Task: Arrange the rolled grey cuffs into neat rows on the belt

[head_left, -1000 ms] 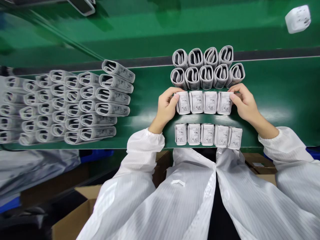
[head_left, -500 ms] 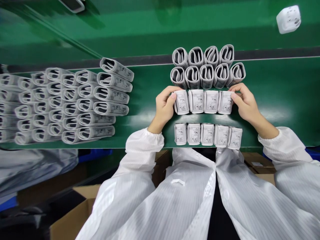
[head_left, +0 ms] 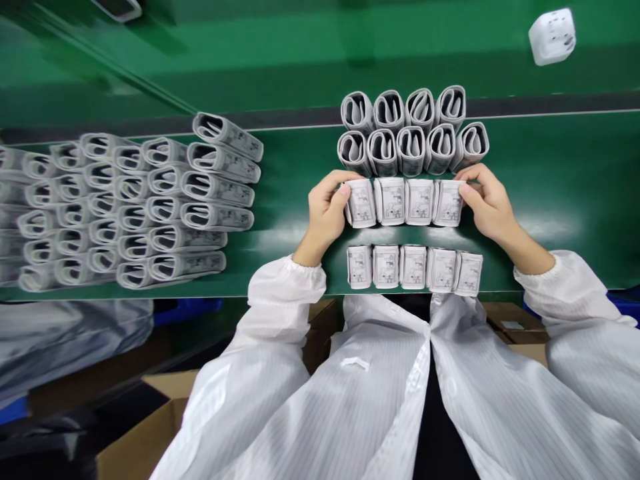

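Observation:
My left hand (head_left: 326, 208) is closed at the left end of a row of folded, printed grey-white bundles (head_left: 361, 203), thumb on the near face and fingers behind. My right hand (head_left: 487, 203) grips the row's right end (head_left: 448, 203) the same way, so the row is squeezed between both hands. Whether it is raised off the green table cannot be told. Just behind stand two stacked layers of like bundles (head_left: 411, 151), their rolled ends facing me. Closer to me, a shorter-looking row of bundles (head_left: 413, 267) stands at the table's near edge.
On the left, a large stack of folded bundles (head_left: 165, 211) covers part of the green table (head_left: 295, 150). A white socket block (head_left: 553, 37) sits at the far right, and a dark-faced device (head_left: 120, 8) at the upper left. Below the table is an open cardboard box (head_left: 145, 433).
The view has shifted slightly, so most things appear a little farther left. Both hands keep their hold on the row's ends, with no clear movement against the table.

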### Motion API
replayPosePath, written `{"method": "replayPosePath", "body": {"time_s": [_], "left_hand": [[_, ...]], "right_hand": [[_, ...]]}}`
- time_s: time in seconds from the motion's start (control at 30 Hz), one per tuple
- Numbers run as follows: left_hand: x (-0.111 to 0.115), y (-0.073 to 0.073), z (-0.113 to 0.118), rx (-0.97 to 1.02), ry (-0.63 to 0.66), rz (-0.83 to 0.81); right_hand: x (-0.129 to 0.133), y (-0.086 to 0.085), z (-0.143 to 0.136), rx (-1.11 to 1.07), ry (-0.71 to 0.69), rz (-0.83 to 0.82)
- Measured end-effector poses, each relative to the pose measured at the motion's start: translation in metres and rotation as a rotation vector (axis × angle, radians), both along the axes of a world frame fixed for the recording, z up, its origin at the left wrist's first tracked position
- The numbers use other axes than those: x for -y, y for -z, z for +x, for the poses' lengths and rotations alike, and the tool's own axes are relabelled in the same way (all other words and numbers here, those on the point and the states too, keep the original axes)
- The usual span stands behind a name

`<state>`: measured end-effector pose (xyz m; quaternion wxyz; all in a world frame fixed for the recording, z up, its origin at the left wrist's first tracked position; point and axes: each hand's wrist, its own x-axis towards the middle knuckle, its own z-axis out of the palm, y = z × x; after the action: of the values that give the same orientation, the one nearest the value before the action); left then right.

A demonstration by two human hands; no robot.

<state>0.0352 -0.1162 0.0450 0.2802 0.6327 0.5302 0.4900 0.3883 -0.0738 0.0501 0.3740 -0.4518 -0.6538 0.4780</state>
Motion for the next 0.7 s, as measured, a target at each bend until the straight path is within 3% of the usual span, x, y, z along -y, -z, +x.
{"method": "replayPosePath", "body": {"time_s": [0.7], "left_hand": [[0.0033, -0.0026, -0.0016, -0.005, 0.059, 0.080]], "right_hand": [[-0.0001, -0.0044, 0.0006, -0.040, -0.041, -0.049]]}}
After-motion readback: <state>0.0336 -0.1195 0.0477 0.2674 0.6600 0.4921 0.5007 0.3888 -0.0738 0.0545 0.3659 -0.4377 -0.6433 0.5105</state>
